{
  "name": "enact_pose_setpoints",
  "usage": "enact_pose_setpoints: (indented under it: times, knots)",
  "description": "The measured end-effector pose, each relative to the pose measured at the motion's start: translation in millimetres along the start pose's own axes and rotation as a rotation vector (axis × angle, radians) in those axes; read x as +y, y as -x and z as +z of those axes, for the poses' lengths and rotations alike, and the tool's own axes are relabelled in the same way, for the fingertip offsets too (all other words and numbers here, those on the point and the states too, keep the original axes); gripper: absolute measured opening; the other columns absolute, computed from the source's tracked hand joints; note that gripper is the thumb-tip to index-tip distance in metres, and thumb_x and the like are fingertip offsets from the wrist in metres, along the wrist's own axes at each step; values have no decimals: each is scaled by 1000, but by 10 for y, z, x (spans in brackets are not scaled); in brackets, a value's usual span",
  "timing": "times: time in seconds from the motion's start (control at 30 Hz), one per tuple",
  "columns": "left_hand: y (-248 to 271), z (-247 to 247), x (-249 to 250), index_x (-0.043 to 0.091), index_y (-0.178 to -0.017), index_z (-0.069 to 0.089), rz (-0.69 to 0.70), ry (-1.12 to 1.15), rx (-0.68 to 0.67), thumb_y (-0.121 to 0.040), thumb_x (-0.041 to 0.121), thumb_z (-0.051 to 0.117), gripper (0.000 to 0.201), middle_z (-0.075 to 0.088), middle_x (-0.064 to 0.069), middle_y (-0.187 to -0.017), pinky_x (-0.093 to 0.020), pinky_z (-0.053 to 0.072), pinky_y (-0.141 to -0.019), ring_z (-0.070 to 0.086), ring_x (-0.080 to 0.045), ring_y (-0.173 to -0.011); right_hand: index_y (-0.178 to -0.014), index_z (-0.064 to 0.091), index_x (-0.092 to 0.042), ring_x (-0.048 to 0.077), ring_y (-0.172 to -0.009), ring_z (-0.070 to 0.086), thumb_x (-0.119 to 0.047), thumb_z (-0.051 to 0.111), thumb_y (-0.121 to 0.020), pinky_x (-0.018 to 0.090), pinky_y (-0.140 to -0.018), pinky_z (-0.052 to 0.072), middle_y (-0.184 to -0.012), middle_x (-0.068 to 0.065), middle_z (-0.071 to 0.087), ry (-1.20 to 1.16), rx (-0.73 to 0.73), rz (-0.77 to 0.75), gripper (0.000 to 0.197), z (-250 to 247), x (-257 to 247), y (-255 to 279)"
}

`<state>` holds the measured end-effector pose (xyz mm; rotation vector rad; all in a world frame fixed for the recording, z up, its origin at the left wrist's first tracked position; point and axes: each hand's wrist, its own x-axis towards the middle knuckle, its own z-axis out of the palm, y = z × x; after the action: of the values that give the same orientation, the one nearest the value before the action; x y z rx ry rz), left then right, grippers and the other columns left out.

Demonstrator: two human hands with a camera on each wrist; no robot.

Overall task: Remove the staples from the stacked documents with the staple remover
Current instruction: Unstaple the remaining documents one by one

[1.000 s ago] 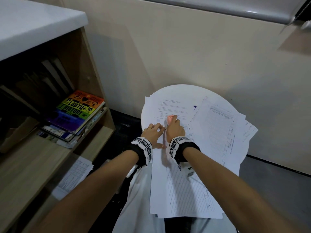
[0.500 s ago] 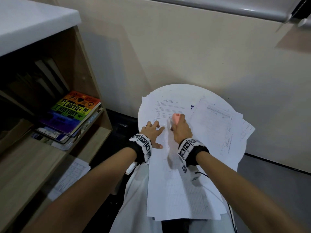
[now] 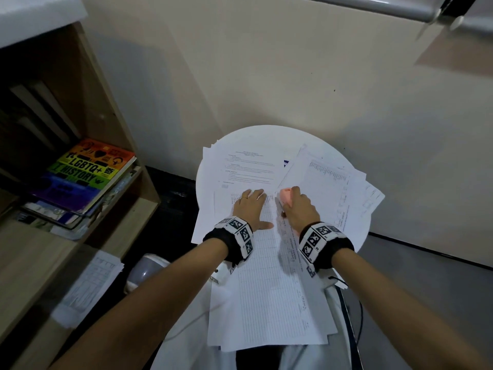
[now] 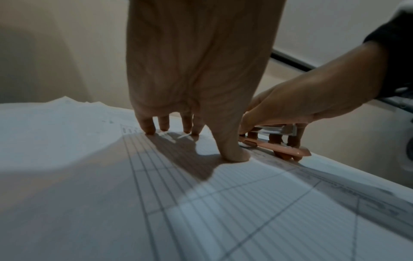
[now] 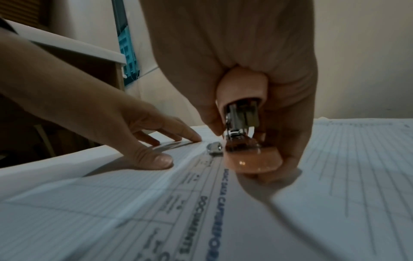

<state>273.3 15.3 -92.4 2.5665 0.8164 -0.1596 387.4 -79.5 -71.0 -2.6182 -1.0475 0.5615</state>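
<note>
A stack of printed table sheets (image 3: 266, 289) lies from my lap up onto a round white table (image 3: 266, 134). My left hand (image 3: 250, 206) presses flat on the top sheet (image 4: 223, 211) with straight spread fingers (image 4: 147, 127). My right hand (image 3: 296, 209) grips a pink stapler-shaped staple remover (image 3: 285, 196) just right of the left hand, its base resting on the paper (image 5: 252, 164). The remover's metal parts (image 5: 241, 114) show between my fingers. A small shiny metal bit (image 5: 214, 148) lies on the sheet beside the remover (image 4: 279, 148). No staple is clearly visible.
More loose sheets (image 3: 333, 188) fan across the table's right side and further pages (image 3: 245, 164) lie at its back. A wooden shelf (image 3: 66, 249) on the left holds a rainbow-coloured book (image 3: 85, 172) and papers (image 3: 88, 287). A beige wall (image 3: 293, 76) stands right behind the table.
My right hand with the remover has shifted right, away from the left hand, and now sits at the sheet's right edge. The left hand stays pressed on the paper.
</note>
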Motion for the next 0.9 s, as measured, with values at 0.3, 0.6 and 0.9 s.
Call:
enact_pose_setpoints:
  times: [0.3,0.6,0.9]
  knots:
    - [-14,8,-78,22,-151,17,43,-157,-7,-82,62,54,88,11,5,-158,-45,25,-111,11,-27,-144,-136,31,-9,37,-102,57,-24,43,-97,38,-73,43,-122,18,51,49,2,-36,43,73,-96,1]
    - [-17,82,-118,10,-147,31,64,11,79,-78,54,67,89,20,-5,-157,-40,21,-117,14,-26,-145,-137,29,-8,37,-105,56,-25,41,-99,40,-76,43,-125,18,49,51,3,-23,43,104,-177,-4]
    - [9,146,-175,8,-147,30,94,35,96,-76,59,66,94,20,-7,-157,-43,22,-117,15,-28,-146,-145,19,-4,35,-105,58,-22,50,-96,35,-70,38,-131,15,44,136,32,-19,61,225,-314,-107]
